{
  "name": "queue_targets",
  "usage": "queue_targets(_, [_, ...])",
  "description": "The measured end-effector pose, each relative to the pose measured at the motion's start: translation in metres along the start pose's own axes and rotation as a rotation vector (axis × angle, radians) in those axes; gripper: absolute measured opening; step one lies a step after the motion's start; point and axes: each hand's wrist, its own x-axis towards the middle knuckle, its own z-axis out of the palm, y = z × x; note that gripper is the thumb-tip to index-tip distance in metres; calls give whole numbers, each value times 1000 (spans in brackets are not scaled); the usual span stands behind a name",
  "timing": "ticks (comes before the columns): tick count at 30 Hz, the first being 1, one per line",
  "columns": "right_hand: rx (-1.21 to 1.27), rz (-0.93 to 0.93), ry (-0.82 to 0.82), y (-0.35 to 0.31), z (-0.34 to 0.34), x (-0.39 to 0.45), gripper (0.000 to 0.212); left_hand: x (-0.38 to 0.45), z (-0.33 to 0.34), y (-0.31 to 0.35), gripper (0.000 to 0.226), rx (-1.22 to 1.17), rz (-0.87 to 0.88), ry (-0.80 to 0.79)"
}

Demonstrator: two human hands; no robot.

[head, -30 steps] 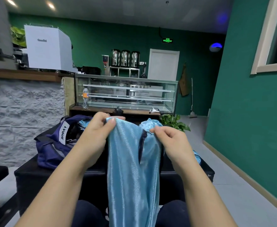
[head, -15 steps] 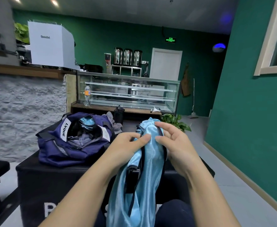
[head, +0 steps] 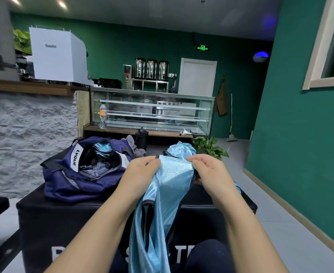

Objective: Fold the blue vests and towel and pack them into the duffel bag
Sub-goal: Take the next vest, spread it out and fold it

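A shiny light-blue vest [head: 168, 194] with dark trim hangs from both my hands over the front edge of the black table [head: 79, 215]. My left hand [head: 140, 172] pinches its top edge on the left. My right hand [head: 207, 172] pinches the top edge on the right. More light-blue cloth [head: 180, 150] lies bunched on the table just behind my hands. The open navy duffel bag [head: 67, 180] lies on the table's left part, with blue fabric [head: 103, 148] showing inside it. A grey cloth [head: 136, 150] peeks out behind the bag.
A dark bottle [head: 141, 137] stands behind the bag. A green plant [head: 211, 146] sits past the table's far right corner. Beyond are a glass display counter [head: 152, 113], a stone-faced bar on the left, and a green wall with grey floor on the right.
My hands have spread apart and stretched the vest's top edge flat between them. Half a second ago they were close together on bunched cloth. The view has tilted slightly down.
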Motion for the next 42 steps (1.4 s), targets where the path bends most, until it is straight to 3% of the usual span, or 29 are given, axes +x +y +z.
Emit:
queue_targets(4, [121,42,-41,-2,-1,-1,24,4,-3,4,37,-11,21,-131])
queue_targets(6, [256,45,-132,-6,-3,-4,32,9,-5,11,47,2,14,-135])
queue_targets(9, [297,13,-252,-9,-7,-7,50,4,-10,7,59,-163,58,-210])
queue_targets(12, [276,-65,-231,-5,-10,-4,65,-1,-14,8,55,-313,77,-244])
queue_targets(20, [195,-172,-139,-4,-17,-5,69,-6,-17,9,64,-274,74,-254])
queue_targets(26, [129,-194,-94,-11,-23,-10,40,-10,-16,16,51,-150,172,-205])
queue_targets(34, [-25,-228,-36,-16,-21,-11,37,-5,-10,8,32,-34,171,-31])
queue_targets(39, [-174,-246,-25,-20,-18,-11,35,-5,-7,12,41,156,245,-80])
queue_targets(42, [-202,-233,-11,-21,-18,-12,34,-7,-5,15,27,277,269,-26])
